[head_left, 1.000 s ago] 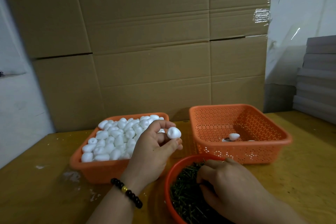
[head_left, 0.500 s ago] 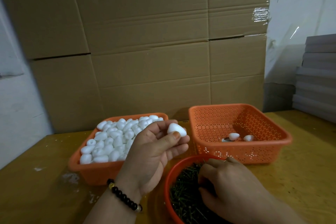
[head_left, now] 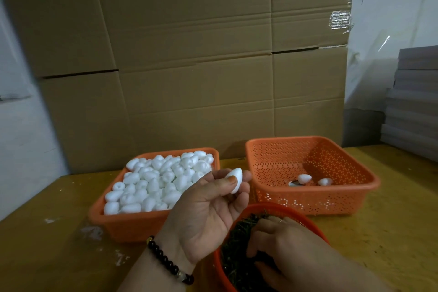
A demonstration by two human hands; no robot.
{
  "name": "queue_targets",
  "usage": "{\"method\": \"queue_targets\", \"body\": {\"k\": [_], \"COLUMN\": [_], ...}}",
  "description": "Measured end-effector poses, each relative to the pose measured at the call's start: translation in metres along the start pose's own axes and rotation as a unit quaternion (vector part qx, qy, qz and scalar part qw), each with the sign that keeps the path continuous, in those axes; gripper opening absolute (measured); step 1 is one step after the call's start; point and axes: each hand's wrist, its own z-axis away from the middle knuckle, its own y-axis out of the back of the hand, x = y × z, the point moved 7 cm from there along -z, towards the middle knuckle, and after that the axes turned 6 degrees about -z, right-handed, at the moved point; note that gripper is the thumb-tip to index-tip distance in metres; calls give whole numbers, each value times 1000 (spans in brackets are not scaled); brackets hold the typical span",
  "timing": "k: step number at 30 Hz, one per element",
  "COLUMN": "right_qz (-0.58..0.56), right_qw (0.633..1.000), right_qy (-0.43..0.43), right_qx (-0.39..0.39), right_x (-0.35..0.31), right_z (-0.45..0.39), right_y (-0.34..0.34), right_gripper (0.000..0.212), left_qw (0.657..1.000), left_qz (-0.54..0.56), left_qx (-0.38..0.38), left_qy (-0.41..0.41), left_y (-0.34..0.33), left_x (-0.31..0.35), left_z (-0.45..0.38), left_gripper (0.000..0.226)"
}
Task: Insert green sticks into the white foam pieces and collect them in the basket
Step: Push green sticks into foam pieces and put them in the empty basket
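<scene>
The left hand is pinching a foam piece above-left of the right hand, whose grip is curling, contents hidden, into the green sticks.

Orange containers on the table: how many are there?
3. A full basket of white foam pieces on the left, a nearly empty perforated basket on the right, and a round bowl of green sticks nearest, partly hidden by the hands.

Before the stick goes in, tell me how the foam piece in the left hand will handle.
The foam piece is probably very light: the left hand holds it with only thumb and fingertips. Its rounded egg shape suggests it would roll if set on the table. It looks soft enough to dent under a hard grip, so the pinch should likely stay gentle.
</scene>
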Motion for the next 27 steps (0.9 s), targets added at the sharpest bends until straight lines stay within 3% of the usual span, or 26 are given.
{"method": "queue_targets", "body": {"k": [4,9,14,23,27], "right_qz": [12,-5,19,-98,-212], "right_qw": [1000,999,998,968,928], "right_qy": [1,-7,-10,-38,-30], "right_qx": [13,31,54,228,304], "right_x": [1,4,5,5,7], "right_z": [-1,-1,1,11,16], "right_y": [-2,-2,1,34,47], "right_gripper": [28,25,25,6,5], "left_qw": [998,999,998,998,998], "left_qz": [55,-12,-32,-34,-27], "left_qx": [9,10,24,6,3], "left_qy": [9,28,41,43,48], "left_y": [2,5,9,3,0], "left_x": [-2,-6,-12,-12,-13], "left_z": [-2,-3,-6,-3,-1], "left_gripper": [27,25,41,20,19]}}
